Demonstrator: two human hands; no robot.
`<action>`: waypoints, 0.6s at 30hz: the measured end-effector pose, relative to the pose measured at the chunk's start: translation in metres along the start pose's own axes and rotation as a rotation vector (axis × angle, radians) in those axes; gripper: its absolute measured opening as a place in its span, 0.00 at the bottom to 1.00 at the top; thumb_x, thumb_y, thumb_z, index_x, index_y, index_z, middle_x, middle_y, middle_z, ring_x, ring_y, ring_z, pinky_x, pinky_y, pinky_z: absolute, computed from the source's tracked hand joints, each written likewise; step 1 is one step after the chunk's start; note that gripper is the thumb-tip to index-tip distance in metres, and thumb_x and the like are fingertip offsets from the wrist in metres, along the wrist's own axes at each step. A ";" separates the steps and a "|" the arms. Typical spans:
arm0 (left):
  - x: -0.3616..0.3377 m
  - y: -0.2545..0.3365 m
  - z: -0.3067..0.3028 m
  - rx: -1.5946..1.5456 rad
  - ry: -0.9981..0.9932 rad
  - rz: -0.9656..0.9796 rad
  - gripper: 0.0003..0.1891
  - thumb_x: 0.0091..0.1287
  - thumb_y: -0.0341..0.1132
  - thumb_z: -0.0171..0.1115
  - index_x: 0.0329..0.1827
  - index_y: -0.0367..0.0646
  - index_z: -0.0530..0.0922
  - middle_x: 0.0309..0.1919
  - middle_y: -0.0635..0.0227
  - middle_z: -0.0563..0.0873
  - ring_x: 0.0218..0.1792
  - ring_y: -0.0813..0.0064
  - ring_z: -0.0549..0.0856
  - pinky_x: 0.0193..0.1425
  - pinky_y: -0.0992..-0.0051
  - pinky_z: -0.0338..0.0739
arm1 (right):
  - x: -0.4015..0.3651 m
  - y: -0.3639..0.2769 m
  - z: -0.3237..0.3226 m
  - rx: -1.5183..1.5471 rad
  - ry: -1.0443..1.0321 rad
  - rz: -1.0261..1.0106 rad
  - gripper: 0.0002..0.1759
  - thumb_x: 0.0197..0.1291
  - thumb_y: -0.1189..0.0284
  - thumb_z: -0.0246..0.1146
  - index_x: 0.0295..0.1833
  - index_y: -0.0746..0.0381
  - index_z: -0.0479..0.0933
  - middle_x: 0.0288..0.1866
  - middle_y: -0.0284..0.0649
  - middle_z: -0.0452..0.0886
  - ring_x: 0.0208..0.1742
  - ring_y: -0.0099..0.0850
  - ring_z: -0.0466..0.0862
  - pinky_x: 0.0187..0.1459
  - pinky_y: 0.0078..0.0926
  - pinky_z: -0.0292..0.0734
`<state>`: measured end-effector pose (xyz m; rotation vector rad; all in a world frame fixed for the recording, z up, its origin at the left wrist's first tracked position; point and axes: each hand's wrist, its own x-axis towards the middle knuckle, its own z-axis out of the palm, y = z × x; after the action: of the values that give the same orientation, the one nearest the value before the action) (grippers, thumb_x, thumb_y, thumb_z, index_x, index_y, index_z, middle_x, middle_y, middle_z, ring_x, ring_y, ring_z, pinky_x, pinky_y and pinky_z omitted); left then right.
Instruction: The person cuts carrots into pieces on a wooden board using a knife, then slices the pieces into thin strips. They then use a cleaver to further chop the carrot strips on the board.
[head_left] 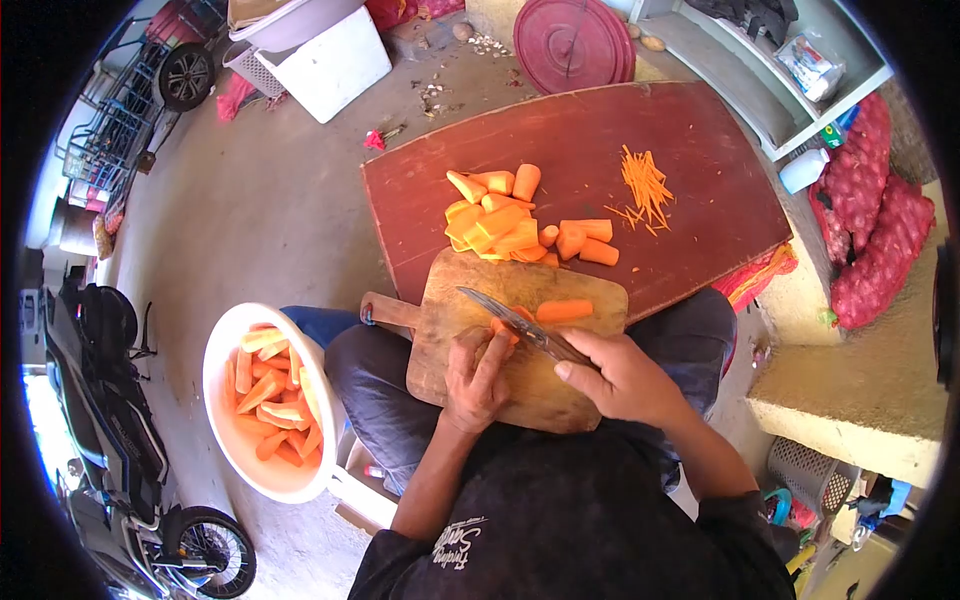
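My right hand (622, 377) grips the handle of a knife (505, 313), whose blade points left and away across a wooden cutting board (470, 310) resting on my lap. My left hand (475, 378) presses a carrot piece (503, 327) against the board right under the blade. Another carrot chunk (564, 310) lies on the board just past the knife. Beyond the board, a pile of carrot chunks (505, 222) and a small heap of thin carrot strips (645, 185) sit on a dark red table (700, 230).
A white bowl (222, 385) of carrot pieces stands on the floor to my left. A motorbike (120, 450) is parked further left. Red mesh sacks (875, 225) and a shelf (760, 70) are at the right, a red lid (573, 42) and white tubs (330, 60) beyond.
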<state>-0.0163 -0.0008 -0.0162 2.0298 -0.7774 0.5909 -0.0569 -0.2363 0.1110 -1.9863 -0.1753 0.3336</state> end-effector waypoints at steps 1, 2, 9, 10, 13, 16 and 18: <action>-0.001 -0.001 0.002 -0.008 0.003 -0.003 0.33 0.56 0.13 0.75 0.68 0.38 0.86 0.57 0.51 0.85 0.55 0.47 0.89 0.57 0.54 0.88 | -0.005 -0.006 0.001 -0.023 0.008 -0.005 0.25 0.82 0.63 0.64 0.72 0.70 0.77 0.53 0.65 0.88 0.58 0.63 0.90 0.58 0.47 0.84; -0.002 -0.001 0.005 -0.016 0.007 -0.005 0.33 0.56 0.12 0.75 0.68 0.38 0.86 0.57 0.51 0.85 0.55 0.47 0.89 0.57 0.54 0.88 | -0.009 -0.009 0.003 -0.048 0.017 -0.009 0.25 0.82 0.63 0.64 0.73 0.70 0.77 0.54 0.66 0.88 0.59 0.64 0.89 0.59 0.48 0.85; -0.001 -0.002 0.002 0.007 -0.005 0.003 0.32 0.55 0.12 0.74 0.67 0.38 0.86 0.56 0.51 0.85 0.54 0.46 0.89 0.56 0.55 0.89 | -0.016 -0.016 0.005 -0.078 0.040 -0.017 0.19 0.82 0.67 0.64 0.66 0.70 0.77 0.48 0.61 0.86 0.51 0.63 0.88 0.50 0.50 0.83; -0.001 -0.001 0.001 0.003 -0.003 0.000 0.32 0.55 0.12 0.74 0.66 0.38 0.86 0.56 0.50 0.85 0.54 0.46 0.89 0.56 0.54 0.89 | -0.015 -0.014 0.004 -0.087 0.032 -0.003 0.19 0.81 0.66 0.64 0.66 0.70 0.77 0.48 0.63 0.86 0.51 0.65 0.88 0.51 0.52 0.83; 0.002 0.001 0.000 0.001 -0.001 -0.013 0.31 0.56 0.12 0.74 0.66 0.38 0.85 0.55 0.50 0.85 0.54 0.46 0.89 0.55 0.54 0.89 | -0.011 -0.002 0.008 -0.122 0.009 0.028 0.19 0.81 0.65 0.64 0.64 0.69 0.76 0.47 0.65 0.87 0.51 0.67 0.88 0.51 0.57 0.84; 0.006 0.004 -0.001 0.000 0.013 -0.022 0.23 0.63 0.15 0.75 0.62 0.38 0.86 0.53 0.50 0.87 0.52 0.48 0.90 0.54 0.57 0.89 | -0.013 0.011 0.014 -0.183 0.004 0.046 0.17 0.81 0.65 0.64 0.60 0.68 0.76 0.45 0.64 0.87 0.50 0.67 0.88 0.50 0.58 0.84; 0.007 0.004 0.000 -0.008 0.006 -0.010 0.22 0.65 0.16 0.77 0.62 0.38 0.86 0.53 0.50 0.87 0.52 0.48 0.90 0.54 0.58 0.89 | -0.015 0.016 0.017 -0.234 0.018 0.056 0.16 0.81 0.65 0.64 0.58 0.67 0.75 0.45 0.64 0.87 0.50 0.66 0.88 0.51 0.59 0.84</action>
<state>-0.0140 -0.0049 -0.0095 2.0222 -0.7650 0.5873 -0.0766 -0.2322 0.0920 -2.2282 -0.1535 0.3435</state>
